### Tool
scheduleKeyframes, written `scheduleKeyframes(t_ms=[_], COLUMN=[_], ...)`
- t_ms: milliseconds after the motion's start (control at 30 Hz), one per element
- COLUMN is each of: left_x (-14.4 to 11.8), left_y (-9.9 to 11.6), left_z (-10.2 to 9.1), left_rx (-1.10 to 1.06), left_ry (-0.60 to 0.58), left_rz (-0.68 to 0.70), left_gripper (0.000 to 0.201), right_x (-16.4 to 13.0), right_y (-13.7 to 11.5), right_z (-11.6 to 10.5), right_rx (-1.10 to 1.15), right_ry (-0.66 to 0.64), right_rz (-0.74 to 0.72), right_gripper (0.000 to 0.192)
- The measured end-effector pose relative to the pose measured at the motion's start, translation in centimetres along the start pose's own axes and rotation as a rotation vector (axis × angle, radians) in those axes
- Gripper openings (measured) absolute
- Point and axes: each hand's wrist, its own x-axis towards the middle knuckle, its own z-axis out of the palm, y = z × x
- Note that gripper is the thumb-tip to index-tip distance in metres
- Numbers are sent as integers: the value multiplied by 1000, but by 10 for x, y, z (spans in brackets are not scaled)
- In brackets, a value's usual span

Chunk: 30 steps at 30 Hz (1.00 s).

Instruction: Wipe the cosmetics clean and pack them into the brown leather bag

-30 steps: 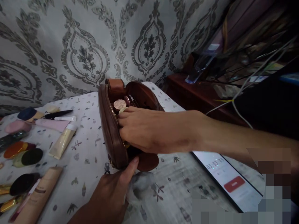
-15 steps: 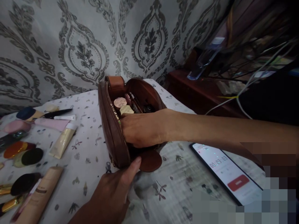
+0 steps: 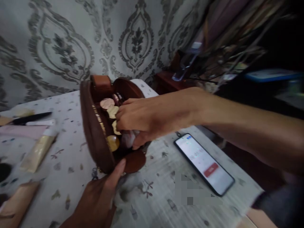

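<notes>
**Right hand deep in the brown pouch, left hand steadying it**

I'm looking down at the brown pouch (image 3: 95,126), standing open in the middle of the tabletop (image 3: 71,152), its zip edge facing me. My right hand (image 3: 142,118) reaches in from the right, fingers curled down among the round compacts (image 3: 111,111) packed inside. The grip looks closed around something pale and pinkish at the fingertips, though the blur is heavy and I cannot tell what it is. My left hand (image 3: 99,196) comes up from the bottom edge, thumb pressed against the near lower end of the pouch, the rest of the grip loose and holding nothing I can see.

A phone (image 3: 204,163) lies face up on the tabletop just right of the pouch, screen lit with a red button. Off to the left, a cream tube (image 3: 38,150), a pink tube (image 3: 21,130) and a black pencil (image 3: 29,117) lie well apart from the pouch. Patterned wallpaper (image 3: 59,50) rises behind.
</notes>
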Motion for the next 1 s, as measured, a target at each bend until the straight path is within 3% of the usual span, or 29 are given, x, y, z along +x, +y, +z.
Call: scheduleKeyframes(t_ms=[67, 133, 233, 333, 467, 567, 633, 667, 767, 867, 1000], left_x=[-1, 0, 3, 4, 0, -8, -14, -17, -28, -44, -69], left_y=[1, 3, 9, 15, 18, 21, 25, 26, 30, 29, 28], left_z=[-2, -2, -2, -4, -9, -16, -21, -24, -33, -37, -27], left_rx=[20, 28, 24, 39, 63, 59, 55, 53, 42, 60, 110], left_ry=[3, 10, 25, 19, 7, 28, 29, 27, 26, -5, 2], left_rz=[-50, -80, -83, -74, -117, -115, -91, -79, -46, -19, -67], left_gripper=[79, 80, 83, 82, 78, 69, 63, 61, 52, 42, 33], right_x=[0, -3, -19, -47, -99, -152, -189, -206, -237, -234, -194], right_y=[-10, -18, -25, -28, -36, -40, -41, -41, -46, -59, -79], right_z=[-35, -64, -91, -103, -117, -116, -106, -100, -82, -73, -59], right_rx=[35, 59, 84, 54, 18, 112, 112, 44, 71, 190, 205], right_ry=[-236, -332, -274, -164, -36, -47, -158, -107, -172, -196, -54], right_rz=[-171, -205, -210, -203, -20, 222, 285, 320, 333, 332, 302], right_gripper=[22, 20, 21, 21, 28, 45, 53, 57, 37, 26, 30])
